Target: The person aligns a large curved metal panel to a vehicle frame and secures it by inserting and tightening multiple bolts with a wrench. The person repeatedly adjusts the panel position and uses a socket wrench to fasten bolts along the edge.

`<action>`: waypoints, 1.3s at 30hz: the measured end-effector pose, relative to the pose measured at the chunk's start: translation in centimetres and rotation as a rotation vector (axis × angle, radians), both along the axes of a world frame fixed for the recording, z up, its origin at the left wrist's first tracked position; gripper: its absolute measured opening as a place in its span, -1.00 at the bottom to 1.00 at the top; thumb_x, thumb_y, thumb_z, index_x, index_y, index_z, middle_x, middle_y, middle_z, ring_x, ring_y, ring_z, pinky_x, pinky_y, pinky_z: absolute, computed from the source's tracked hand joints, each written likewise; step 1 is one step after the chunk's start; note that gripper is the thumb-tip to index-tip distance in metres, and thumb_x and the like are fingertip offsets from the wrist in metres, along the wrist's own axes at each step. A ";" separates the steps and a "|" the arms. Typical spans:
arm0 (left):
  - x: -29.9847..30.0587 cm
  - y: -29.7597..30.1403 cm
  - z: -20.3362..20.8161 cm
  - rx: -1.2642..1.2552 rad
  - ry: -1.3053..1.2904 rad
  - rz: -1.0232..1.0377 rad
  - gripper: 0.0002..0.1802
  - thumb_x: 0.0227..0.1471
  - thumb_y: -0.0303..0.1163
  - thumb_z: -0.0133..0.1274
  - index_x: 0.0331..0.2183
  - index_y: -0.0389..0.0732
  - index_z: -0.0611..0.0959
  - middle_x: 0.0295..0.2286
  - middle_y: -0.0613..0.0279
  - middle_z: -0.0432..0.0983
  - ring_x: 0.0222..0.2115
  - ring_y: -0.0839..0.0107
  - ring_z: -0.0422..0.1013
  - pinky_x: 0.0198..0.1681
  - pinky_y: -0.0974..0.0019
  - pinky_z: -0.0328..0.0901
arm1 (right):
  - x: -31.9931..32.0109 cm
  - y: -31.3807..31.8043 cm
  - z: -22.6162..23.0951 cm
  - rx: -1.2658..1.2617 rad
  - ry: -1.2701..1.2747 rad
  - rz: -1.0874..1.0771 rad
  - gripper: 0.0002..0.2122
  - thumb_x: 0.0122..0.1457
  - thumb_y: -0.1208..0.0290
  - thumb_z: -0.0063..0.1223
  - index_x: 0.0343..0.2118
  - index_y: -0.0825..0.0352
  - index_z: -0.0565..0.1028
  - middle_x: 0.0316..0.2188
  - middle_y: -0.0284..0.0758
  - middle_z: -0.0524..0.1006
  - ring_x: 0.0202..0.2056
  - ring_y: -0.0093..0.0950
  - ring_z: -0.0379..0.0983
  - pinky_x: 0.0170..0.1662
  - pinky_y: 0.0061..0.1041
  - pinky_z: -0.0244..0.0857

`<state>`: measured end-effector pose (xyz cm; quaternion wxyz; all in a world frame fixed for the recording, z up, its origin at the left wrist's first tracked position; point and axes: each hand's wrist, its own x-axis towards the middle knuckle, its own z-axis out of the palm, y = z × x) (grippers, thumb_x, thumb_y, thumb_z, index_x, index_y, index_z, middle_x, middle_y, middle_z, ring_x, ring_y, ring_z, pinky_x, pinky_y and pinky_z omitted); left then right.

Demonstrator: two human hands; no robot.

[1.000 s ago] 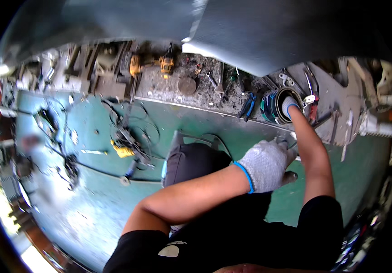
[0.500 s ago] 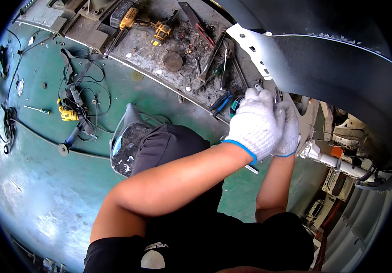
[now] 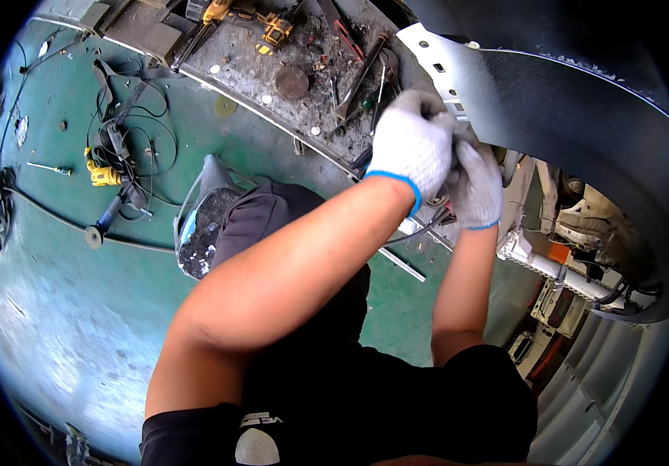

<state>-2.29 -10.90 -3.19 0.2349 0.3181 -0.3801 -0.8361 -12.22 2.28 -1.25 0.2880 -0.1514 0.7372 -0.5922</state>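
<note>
Both my hands wear white knit gloves with blue cuffs and work close together at the slotted pale flange [image 3: 430, 56] of a large dark curved panel [image 3: 552, 97]. My left hand [image 3: 412, 146] is closed, its fingers bent toward the flange's lower end. Just right of it and lower, my right hand [image 3: 476, 186] is also closed, thumb and fingers pressed together. Whatever lies between the fingers is hidden by the gloves. Below the hands, a dark cable or hose [image 3: 427, 227] shows beside a small metal piece.
Left of the hands, a grimy metal bench [image 3: 249, 81] bears a yellow cordless drill [image 3: 274, 33], a round disc [image 3: 291, 82] and several hand tools. A corded grinder [image 3: 109, 213] and a yellow power tool [image 3: 102, 169] lie on the green floor. White framework [image 3: 540, 260] stands at right.
Both hands have risen toward the flange, the left one further, and are slightly more apart. The cable beneath them now shows. The whole view has shifted a little.
</note>
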 end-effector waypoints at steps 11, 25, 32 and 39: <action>-4.0 0.7 -2.1 0.066 -0.007 0.166 -0.72 0.08 -0.44 0.22 -0.17 -0.39 0.71 -0.35 0.07 0.67 -0.38 0.38 0.56 -0.27 0.32 0.45 | -5.0 -2.3 -3.5 0.139 0.576 0.010 -0.73 0.32 0.39 0.21 -0.06 0.50 0.59 -0.15 -0.19 0.65 -0.13 -0.44 0.56 -0.03 -0.39 0.45; -3.4 0.0 -2.1 -0.081 -0.045 0.171 -0.71 0.03 -0.42 0.21 -0.21 -0.39 0.74 -0.33 -0.01 0.71 -0.32 0.30 0.61 -0.15 0.29 0.46 | -5.4 -2.1 -4.7 0.015 0.499 0.126 -0.76 0.36 0.42 0.13 -0.01 0.46 0.54 -0.08 -0.22 0.58 -0.08 -0.46 0.54 -0.02 -0.41 0.47; -3.7 0.3 -2.2 -0.093 -0.058 0.156 -0.71 0.02 -0.41 0.22 -0.22 -0.38 0.74 -0.36 -0.02 0.70 -0.35 0.28 0.62 -0.19 0.29 0.48 | -5.9 -1.1 -6.7 -0.073 0.425 0.105 -0.73 0.43 0.40 0.02 0.09 0.43 0.47 -0.02 -0.18 0.56 -0.03 -0.33 0.55 0.07 -0.35 0.45; -4.3 1.0 -2.0 -0.020 0.018 0.151 -0.78 0.11 -0.46 0.17 -0.23 -0.42 0.72 -0.41 0.04 0.70 -0.41 0.38 0.61 -0.29 0.33 0.48 | -5.6 -1.2 -6.5 -0.258 0.098 -0.026 -0.64 0.44 0.38 0.01 0.20 0.41 0.35 0.00 -0.14 0.54 -0.04 -0.30 0.55 0.06 -0.27 0.47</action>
